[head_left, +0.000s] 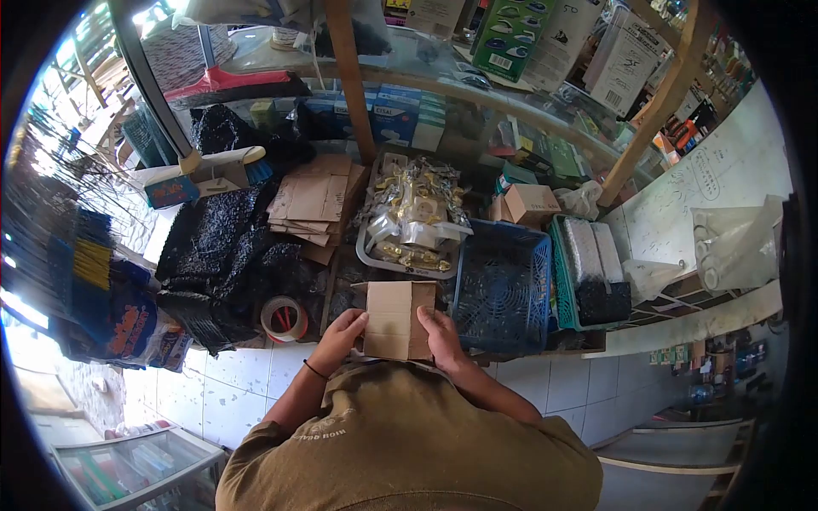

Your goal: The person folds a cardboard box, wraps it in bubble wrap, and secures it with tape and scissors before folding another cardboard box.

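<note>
A small brown cardboard box with flaps folded out is held in front of my chest, its far end near the counter's front edge. My left hand grips its left side, the thumb on the cardboard and a dark band round the wrist. On the other side, my right hand holds the right edge with the thumb on top. What the box contains, if anything, cannot be seen. Just beyond it stands a white tray heaped with plastic-wrapped, brass-coloured fittings.
Right of the tray sits a blue plastic basket, then a green basket with wrapped packs. To the left lie stacked flattened cardboard, black bubble wrap and a tape roll with a red-handled tool inside. Wooden posts rise at the back.
</note>
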The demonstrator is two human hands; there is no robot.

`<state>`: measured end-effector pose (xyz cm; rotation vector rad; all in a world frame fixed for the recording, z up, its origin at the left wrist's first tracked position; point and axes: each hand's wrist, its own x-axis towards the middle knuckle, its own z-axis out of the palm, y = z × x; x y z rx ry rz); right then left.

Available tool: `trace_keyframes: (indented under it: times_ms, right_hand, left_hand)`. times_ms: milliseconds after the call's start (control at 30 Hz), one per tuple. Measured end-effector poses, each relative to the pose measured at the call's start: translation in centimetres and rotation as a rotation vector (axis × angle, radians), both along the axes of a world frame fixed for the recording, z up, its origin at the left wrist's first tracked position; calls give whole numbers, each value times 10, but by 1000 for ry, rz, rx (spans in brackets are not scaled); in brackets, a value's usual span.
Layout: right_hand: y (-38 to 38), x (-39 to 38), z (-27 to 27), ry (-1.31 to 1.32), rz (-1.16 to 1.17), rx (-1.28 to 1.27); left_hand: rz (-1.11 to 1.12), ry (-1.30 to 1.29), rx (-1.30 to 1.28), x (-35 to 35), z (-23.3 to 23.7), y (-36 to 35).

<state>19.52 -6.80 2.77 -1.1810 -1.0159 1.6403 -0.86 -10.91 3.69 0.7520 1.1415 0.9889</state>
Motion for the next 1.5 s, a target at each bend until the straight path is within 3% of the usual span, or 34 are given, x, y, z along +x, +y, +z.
trace_keyframes:
  times_ms: [167, 233, 300, 433, 500, 600, 667, 700, 767, 900, 1000, 1067, 1100, 1167, 1233, 1300, 1433, 1500]
  right_hand:
    - [8, 12, 3, -61, 127, -87]
    - [16, 20, -2, 106, 197, -189]
    - [15, 20, 19, 132, 192, -210]
    - [11, 19, 26, 231, 214, -236]
    - [10, 16, 26, 273, 181, -236]
    - [10, 19, 7, 115, 147, -52]
    - [9, 22, 2, -226, 183, 124]
    - [9, 25, 3, -225, 184, 123]
    - [8, 28, 7, -460, 295, 63]
    - [4, 32, -18, -417, 325, 32]
    - [-1, 34, -20, -355, 355, -91]
    - [-6, 36, -28, -122, 432, -203]
    - [-7, 39, -28, -125, 433, -201]
    - [-8, 46, -19, -134, 682, -173]
    - [-6, 50, -2, -122, 741, -137]
    - [-6, 51, -5, -140, 818, 111]
    - [3, 52, -20, -290, 854, 33]
    - [4, 48, -35, -223, 727, -108]
  left_hand:
    - [95, -127, -22, 10, 12, 7]
    - [94, -203, -43, 8, 10, 9]
    - [-79, -546, -47, -6, -10, 13]
    - [-139, -545, -176, -6, -33, 12]
    - [-101, -338, -147, -4, -27, 10]
    - [-117, -214, -90, -14, -33, 9]
    - [-70, -284, -29, -10, -31, 5]
    - [-23, -354, 33, -8, -27, 3]
    - [2, -364, -20, -7, -22, -4]
    - [-65, -300, -138, -11, -36, -18]
    - [-193, -237, -64, -22, -38, -24]
    - [-336, -225, -14, -28, -19, -25]
    - [-334, -226, -12, -34, -22, -25]
    - [-559, -86, 92, -48, -27, -25]
    - [-663, -61, 97, -51, -23, -21]
    - [-789, 66, 332, -52, -24, -18]
    - [-692, 84, 231, -46, -34, -10]
    - [-505, 122, 118, -43, -48, -9]
